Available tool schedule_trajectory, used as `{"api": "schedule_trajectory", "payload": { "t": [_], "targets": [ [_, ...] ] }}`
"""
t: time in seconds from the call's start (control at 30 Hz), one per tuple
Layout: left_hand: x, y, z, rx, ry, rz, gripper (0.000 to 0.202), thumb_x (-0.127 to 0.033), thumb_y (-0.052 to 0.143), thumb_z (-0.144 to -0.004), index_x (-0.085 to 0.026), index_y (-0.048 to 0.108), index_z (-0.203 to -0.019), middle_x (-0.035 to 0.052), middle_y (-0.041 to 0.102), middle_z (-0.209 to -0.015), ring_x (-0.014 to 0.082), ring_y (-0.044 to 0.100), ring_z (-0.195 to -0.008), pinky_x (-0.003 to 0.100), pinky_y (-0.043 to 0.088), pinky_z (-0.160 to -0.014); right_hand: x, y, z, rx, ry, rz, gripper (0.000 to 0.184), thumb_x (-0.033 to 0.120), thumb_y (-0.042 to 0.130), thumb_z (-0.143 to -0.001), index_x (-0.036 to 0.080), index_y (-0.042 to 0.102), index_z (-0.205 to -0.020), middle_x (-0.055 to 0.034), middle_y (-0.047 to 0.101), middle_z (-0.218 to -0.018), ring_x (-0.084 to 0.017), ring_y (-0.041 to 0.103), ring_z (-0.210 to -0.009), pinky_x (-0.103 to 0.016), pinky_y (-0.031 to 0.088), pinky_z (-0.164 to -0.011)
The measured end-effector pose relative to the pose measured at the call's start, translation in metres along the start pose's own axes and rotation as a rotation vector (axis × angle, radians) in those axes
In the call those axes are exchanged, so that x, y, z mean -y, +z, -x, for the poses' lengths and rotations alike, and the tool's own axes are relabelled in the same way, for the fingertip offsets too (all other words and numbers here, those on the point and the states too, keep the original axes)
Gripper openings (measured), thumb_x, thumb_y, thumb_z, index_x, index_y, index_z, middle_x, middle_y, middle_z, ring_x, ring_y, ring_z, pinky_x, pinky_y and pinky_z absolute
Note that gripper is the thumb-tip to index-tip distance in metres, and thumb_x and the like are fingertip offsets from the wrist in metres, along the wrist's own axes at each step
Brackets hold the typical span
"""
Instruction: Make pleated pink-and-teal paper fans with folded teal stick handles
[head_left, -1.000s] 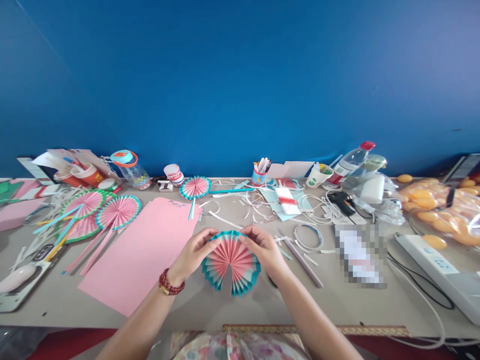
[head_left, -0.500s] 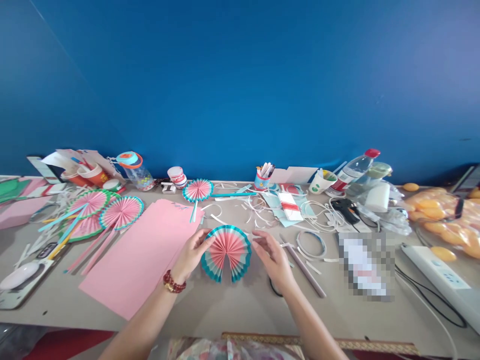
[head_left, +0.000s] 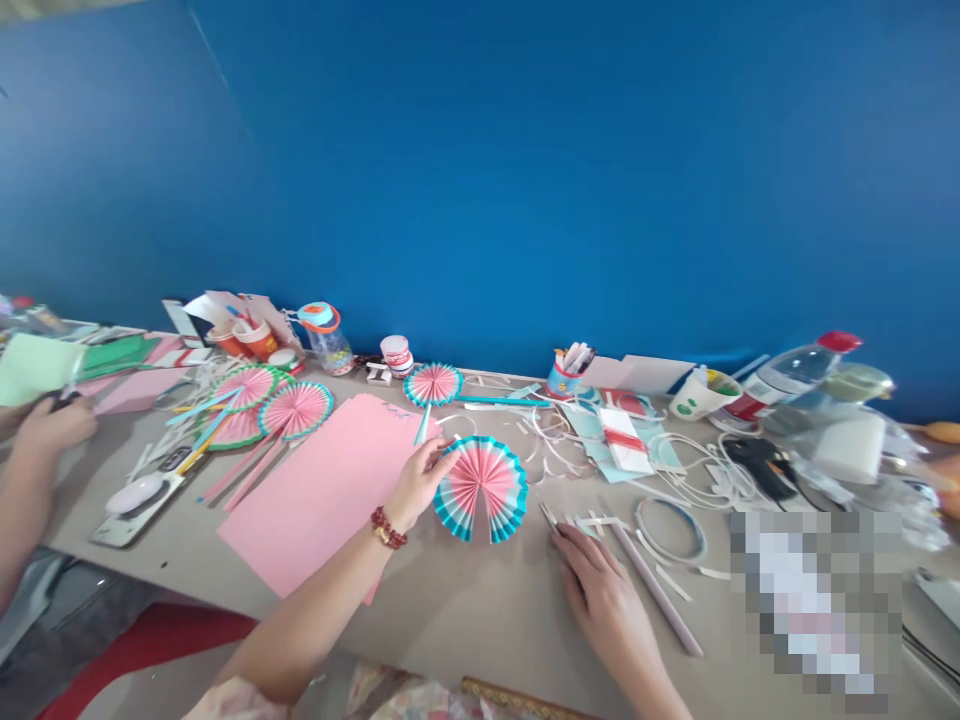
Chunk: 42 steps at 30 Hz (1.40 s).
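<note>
A round pleated paper fan [head_left: 501, 480], pink in the middle with teal edges, stands spread above the table with a narrow gap at its bottom. My left hand [head_left: 418, 482] pinches it at its upper left edge. My right hand [head_left: 596, 575] rests low on the table to the right of the fan. From under its fingers sticks the tip of a slim pointed tool [head_left: 550, 517]; the rest is hidden by the hand. Beside that hand lies a mauve rod [head_left: 656, 590]. Pink paper sheets [head_left: 322, 480] lie left of the fan.
Finished-looking fans on sticks [head_left: 296, 410] lie at the left, another small fan [head_left: 433, 385] at the back. A pen cup [head_left: 564, 375], a roll of tape [head_left: 671, 530], a plastic bottle [head_left: 795, 375] and cables stand or lie around. Another person's hand [head_left: 56, 435] is at the far left.
My right hand has left the fan's right side and come down onto the table, over the slim tool. My left hand still holds the fan. The view has turned left, bringing in another person's hands.
</note>
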<state>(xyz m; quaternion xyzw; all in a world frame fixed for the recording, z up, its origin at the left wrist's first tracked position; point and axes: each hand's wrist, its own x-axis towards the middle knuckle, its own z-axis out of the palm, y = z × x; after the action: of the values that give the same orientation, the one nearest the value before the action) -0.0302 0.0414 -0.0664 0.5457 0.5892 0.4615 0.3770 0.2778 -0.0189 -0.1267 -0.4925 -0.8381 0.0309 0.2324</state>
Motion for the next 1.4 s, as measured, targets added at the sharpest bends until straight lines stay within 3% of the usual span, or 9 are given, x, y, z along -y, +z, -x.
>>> {"api": "schedule_trajectory", "payload": {
  "t": [0.13,0.2,0.3,0.37,0.47,0.67,0.87,1.07,1.4],
  "targets": [
    [0.010,0.008,-0.018,-0.029,0.045,-0.096,0.038,-0.046,0.050,-0.095,-0.015,0.062,-0.114,0.0135,0.070,-0.116,0.0243,0.068,-0.106,0.038,0.054,-0.092,-0.011,0.004,-0.020,0.011,-0.033,0.067,0.042,0.013,0.040,-0.092,0.019,0.066,-0.123,-0.0081,0.064,-0.132,-0.028,0.059,-0.118,-0.043,0.049,-0.100],
    [0.013,0.011,-0.024,-0.032,0.091,-0.165,0.040,-0.043,0.054,-0.093,-0.015,0.059,-0.122,0.0147,0.067,-0.122,0.0258,0.064,-0.113,0.042,0.049,-0.100,-0.011,0.002,-0.031,0.017,-0.008,0.129,0.043,0.013,0.040,-0.091,0.018,0.065,-0.125,-0.0089,0.064,-0.133,-0.030,0.058,-0.118,-0.047,0.048,-0.099],
    [0.015,0.016,-0.022,-0.040,0.171,-0.261,0.049,-0.038,0.062,-0.088,-0.016,0.054,-0.131,0.0170,0.052,-0.142,0.0303,0.043,-0.138,0.050,0.032,-0.116,-0.004,-0.002,-0.043,0.024,0.022,0.185,0.042,0.016,0.042,-0.092,0.018,0.063,-0.127,-0.0101,0.060,-0.137,-0.033,0.055,-0.120,-0.051,0.048,-0.097],
    [0.015,0.018,-0.013,-0.028,0.229,-0.383,0.050,-0.037,0.063,-0.088,-0.017,0.054,-0.132,0.0166,0.042,-0.152,0.0335,0.026,-0.147,0.055,0.022,-0.120,0.002,-0.001,-0.045,0.023,0.010,0.174,0.039,0.018,0.042,-0.093,0.018,0.064,-0.125,-0.0108,0.059,-0.138,-0.032,0.055,-0.120,-0.050,0.047,-0.099],
    [0.017,0.021,0.005,0.056,0.353,-0.728,0.051,-0.040,0.058,-0.091,-0.020,0.049,-0.138,0.0161,0.035,-0.157,0.0371,0.020,-0.149,0.063,0.022,-0.116,0.009,0.008,-0.040,0.003,-0.010,0.137,0.037,0.020,0.042,-0.095,0.020,0.064,-0.125,-0.0110,0.060,-0.137,-0.032,0.055,-0.122,-0.049,0.047,-0.100],
    [0.029,0.027,0.020,0.221,0.458,-0.960,0.059,-0.039,0.059,-0.091,-0.021,0.042,-0.145,0.0159,0.032,-0.159,0.0364,0.024,-0.149,0.063,0.021,-0.117,0.009,0.021,-0.032,-0.012,-0.028,0.122,0.040,0.019,0.043,-0.095,0.018,0.061,-0.130,-0.0107,0.058,-0.140,-0.030,0.053,-0.128,-0.048,0.042,-0.107],
    [0.025,0.037,0.006,0.201,0.513,-0.981,0.055,-0.036,0.054,-0.094,-0.018,0.043,-0.145,0.0172,0.034,-0.159,0.0334,0.025,-0.149,0.061,0.018,-0.119,0.014,0.014,-0.035,-0.020,0.001,0.108,0.042,0.013,0.044,-0.093,0.021,0.063,-0.129,-0.0097,0.061,-0.137,-0.028,0.057,-0.125,-0.049,0.039,-0.110],
    [0.014,0.040,0.017,0.237,0.562,-0.984,0.059,-0.036,0.053,-0.094,-0.015,0.040,-0.147,0.0183,0.038,-0.156,0.0335,0.028,-0.148,0.058,0.020,-0.119,0.019,0.014,-0.034,-0.038,0.016,0.119,0.041,0.015,0.043,-0.095,0.021,0.062,-0.130,-0.0102,0.061,-0.137,-0.028,0.057,-0.125,-0.051,0.035,-0.112],
    [0.017,0.035,0.019,0.250,0.572,-0.959,0.057,-0.037,0.050,-0.096,-0.020,0.038,-0.149,0.0163,0.038,-0.156,0.0333,0.032,-0.145,0.057,0.027,-0.116,0.018,0.001,-0.038,-0.081,0.044,0.031,0.034,0.019,0.046,-0.094,0.021,0.067,-0.121,-0.0110,0.067,-0.128,-0.028,0.062,-0.116,-0.052,0.039,-0.110]
  ]
}}
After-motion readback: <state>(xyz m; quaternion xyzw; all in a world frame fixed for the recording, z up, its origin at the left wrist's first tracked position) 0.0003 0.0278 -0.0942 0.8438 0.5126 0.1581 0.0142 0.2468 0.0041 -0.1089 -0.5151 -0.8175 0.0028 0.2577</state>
